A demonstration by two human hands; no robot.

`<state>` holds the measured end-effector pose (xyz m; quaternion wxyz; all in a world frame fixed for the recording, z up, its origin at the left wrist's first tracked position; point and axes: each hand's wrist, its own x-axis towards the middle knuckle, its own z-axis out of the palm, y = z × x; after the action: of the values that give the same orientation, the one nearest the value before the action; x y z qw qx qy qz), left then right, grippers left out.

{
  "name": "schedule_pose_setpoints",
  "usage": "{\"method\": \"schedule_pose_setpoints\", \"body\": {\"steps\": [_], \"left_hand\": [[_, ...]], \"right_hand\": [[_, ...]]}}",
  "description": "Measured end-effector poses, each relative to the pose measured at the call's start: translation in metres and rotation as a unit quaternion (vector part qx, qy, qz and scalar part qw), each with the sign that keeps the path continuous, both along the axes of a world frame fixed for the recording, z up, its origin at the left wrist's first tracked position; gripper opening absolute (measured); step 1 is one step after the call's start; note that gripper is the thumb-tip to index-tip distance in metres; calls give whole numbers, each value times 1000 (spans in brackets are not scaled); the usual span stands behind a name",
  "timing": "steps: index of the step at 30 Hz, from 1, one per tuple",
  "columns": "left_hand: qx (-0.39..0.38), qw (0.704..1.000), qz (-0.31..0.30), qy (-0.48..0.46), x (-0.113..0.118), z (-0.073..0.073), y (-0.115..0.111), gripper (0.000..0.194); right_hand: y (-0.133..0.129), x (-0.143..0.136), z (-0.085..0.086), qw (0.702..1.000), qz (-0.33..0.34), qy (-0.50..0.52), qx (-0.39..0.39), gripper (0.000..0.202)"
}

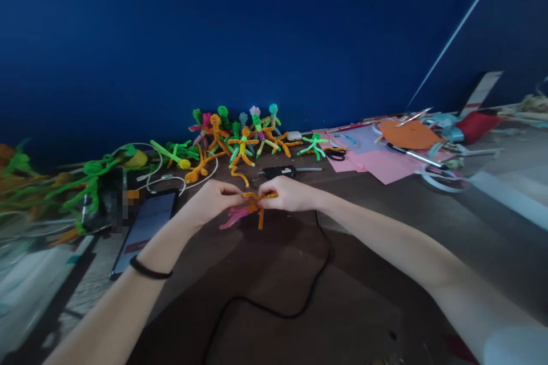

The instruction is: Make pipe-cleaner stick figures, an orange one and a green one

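Orange-and-pink fuzzy-wire piece held between two hands over a dark table.
Glue gun lies just beyond the hands; finished-looking figures crowd the far side. Phone at left, pink paper at far right, black cable on the near side. The piece sits at the fingertips: left hand pinches its left side, right hand grips its right.
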<state>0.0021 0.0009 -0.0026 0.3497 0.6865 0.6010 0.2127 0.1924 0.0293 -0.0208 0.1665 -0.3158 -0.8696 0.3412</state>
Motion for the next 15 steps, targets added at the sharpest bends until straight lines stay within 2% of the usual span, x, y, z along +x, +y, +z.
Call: {"method": "schedule_pose_setpoints", "body": {"steps": [5,8,10,12,15], "left_hand": [[35,998,17,46,7,-2,-5,30],[101,988,-3,112,15,1,-13,30],[197,965,-17,172,21,3,-19,27],[291,929,-27,228,27,4,-25,25],[371,882,-56,286,32,3,-31,29]], "right_hand": [[1,0,-4,997,-46,-9,-63,21],[2,-1,-6,994,-48,-9,-102,21],[3,-2,-6,994,-50,-3,-99,22],[3,-3,-6,994,-60,3,-97,23],[3,-3,-6,989,-75,25,-129,21]]}}
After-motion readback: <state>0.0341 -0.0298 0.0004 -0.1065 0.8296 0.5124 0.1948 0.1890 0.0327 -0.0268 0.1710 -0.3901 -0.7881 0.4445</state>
